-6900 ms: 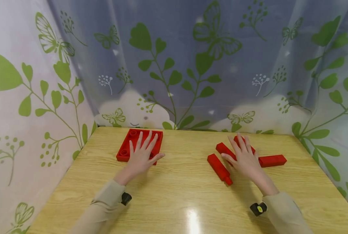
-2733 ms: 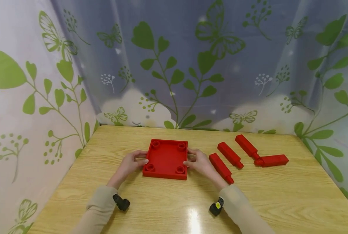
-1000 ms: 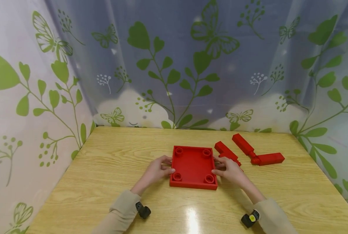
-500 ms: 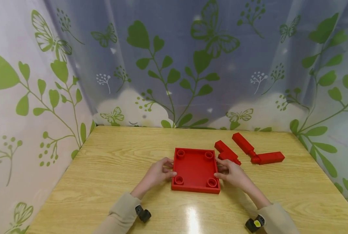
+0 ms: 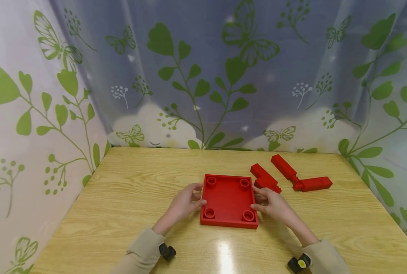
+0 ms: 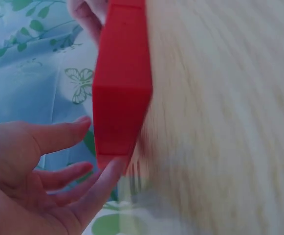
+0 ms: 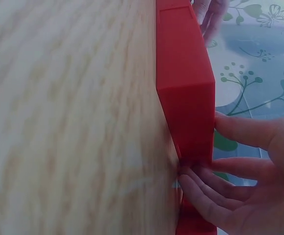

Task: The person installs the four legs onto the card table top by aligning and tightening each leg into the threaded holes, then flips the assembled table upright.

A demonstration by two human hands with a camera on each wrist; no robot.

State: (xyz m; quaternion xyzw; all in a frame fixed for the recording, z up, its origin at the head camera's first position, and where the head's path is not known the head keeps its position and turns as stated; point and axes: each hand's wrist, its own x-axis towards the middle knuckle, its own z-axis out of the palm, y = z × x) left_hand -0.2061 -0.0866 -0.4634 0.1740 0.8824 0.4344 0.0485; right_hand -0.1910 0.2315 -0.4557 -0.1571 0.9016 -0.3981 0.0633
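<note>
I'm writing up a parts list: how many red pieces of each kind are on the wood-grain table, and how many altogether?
Red, square, shallow, plastic-looking tray: 1
Red, oblong, plastic-looking bars: 4 (one partly hidden by the right hand)
Total: 5

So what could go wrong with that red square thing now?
The left hand and right hand hold the red tray by opposite sides, so it might twist if one grip slips. The right hand also partly hides a red stick close by, so it could bump that stick by accident.
</note>
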